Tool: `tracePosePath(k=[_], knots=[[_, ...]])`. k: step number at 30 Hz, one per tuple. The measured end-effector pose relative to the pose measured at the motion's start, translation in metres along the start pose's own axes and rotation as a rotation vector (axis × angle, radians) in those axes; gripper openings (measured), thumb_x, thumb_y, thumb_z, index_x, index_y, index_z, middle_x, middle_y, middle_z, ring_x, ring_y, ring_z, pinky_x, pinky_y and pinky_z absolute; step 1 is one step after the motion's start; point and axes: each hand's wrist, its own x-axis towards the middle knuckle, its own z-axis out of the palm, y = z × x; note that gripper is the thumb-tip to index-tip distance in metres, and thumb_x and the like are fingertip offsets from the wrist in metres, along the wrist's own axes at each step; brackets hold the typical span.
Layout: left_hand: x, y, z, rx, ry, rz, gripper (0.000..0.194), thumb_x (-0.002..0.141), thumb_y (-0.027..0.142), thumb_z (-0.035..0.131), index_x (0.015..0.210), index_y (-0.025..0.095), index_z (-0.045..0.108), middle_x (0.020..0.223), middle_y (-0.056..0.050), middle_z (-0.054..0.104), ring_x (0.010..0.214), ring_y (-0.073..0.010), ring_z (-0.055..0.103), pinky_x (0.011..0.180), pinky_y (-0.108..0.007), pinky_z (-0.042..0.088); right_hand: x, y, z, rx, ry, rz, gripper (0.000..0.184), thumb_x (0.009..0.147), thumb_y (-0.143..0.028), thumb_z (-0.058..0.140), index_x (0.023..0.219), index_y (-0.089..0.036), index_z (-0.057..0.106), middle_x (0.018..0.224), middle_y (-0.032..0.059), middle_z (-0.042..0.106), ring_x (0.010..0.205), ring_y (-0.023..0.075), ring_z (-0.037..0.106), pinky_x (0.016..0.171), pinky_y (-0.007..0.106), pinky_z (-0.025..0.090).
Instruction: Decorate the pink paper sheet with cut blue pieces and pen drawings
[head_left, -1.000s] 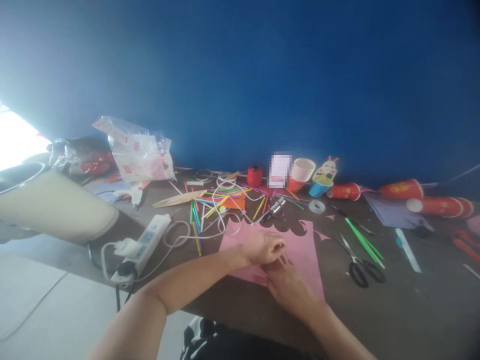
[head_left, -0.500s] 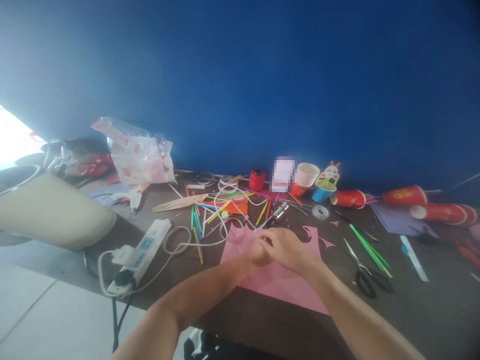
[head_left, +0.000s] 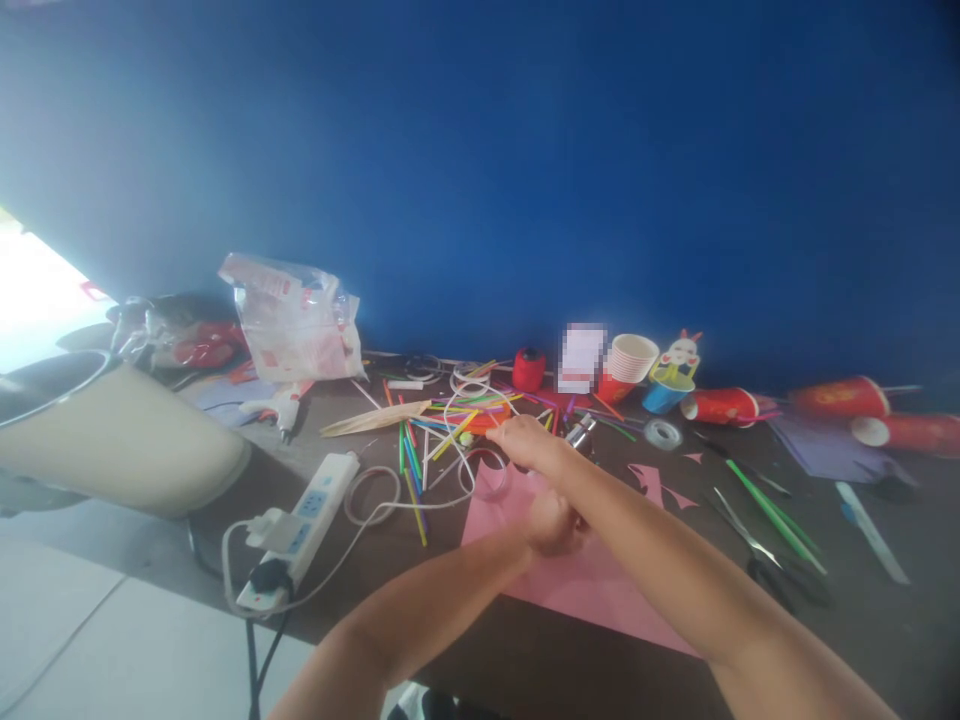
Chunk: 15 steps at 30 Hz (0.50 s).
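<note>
My left hand is curled closed above a sheet of pink paper. Whatever it may hold is hidden in the fingers. My right hand crosses over it and reaches forward and left, fingers stretched out, near the pile of coloured straws. No object shows in the right hand. An orange piece lies among the straws just beyond the fingertips. The pink sheet has a cut, ragged far edge, with pink scraps beside it.
Scissors, green straws and a cutter knife lie to the right. Behind stand stacked paper cups; a tape roll lies nearby. A corded power strip, glue gun and plastic bag are left.
My hands were together over the pink paper; now they are apart. The right hand has moved forward and left toward the straws. The whole view has shifted slightly.
</note>
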Motion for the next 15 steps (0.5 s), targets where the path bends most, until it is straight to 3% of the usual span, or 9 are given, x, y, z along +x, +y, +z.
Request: tracePosePath(k=[3, 6, 15], knots=[[-0.002, 0.0, 0.003, 0.041, -0.011, -0.006, 0.011, 0.076, 0.009, 0.048, 0.082, 0.01, 0.057, 0.071, -0.009, 0.06, 0.065, -0.0193, 0.057, 0.056, -0.032, 0.043, 0.002, 0.01, -0.001, 0.004, -0.008, -0.019, 0.031, 0.08, -0.013, 0.052, 0.107, -0.023, 0.062, 0.098, 0.0066, 0.069, 0.095, 0.0206, 0.062, 0.076, 0.026, 0.042], [-0.003, -0.001, 0.004, 0.045, -0.035, 0.014, 0.008, 0.074, 0.009, 0.048, 0.072, 0.014, 0.054, 0.067, -0.005, 0.059, 0.061, -0.0163, 0.056, 0.054, -0.03, 0.04, 0.005, 0.017, 0.0, 0.014, -0.019, -0.008, 0.029, 0.081, -0.016, 0.051, 0.106, -0.025, 0.062, 0.101, 0.0061, 0.068, 0.094, 0.0205, 0.062, 0.075, 0.026, 0.042], [-0.001, -0.002, 0.003, 0.083, -0.08, 0.01, 0.009, 0.072, 0.007, 0.048, 0.073, 0.014, 0.053, 0.069, -0.006, 0.06, 0.063, -0.0165, 0.057, 0.055, -0.03, 0.041, 0.014, 0.017, 0.004, 0.054, -0.052, 0.029, 0.025, 0.078, -0.019, 0.053, 0.102, -0.022, 0.062, 0.104, 0.0076, 0.067, 0.093, 0.0216, 0.062, 0.074, 0.028, 0.044]])
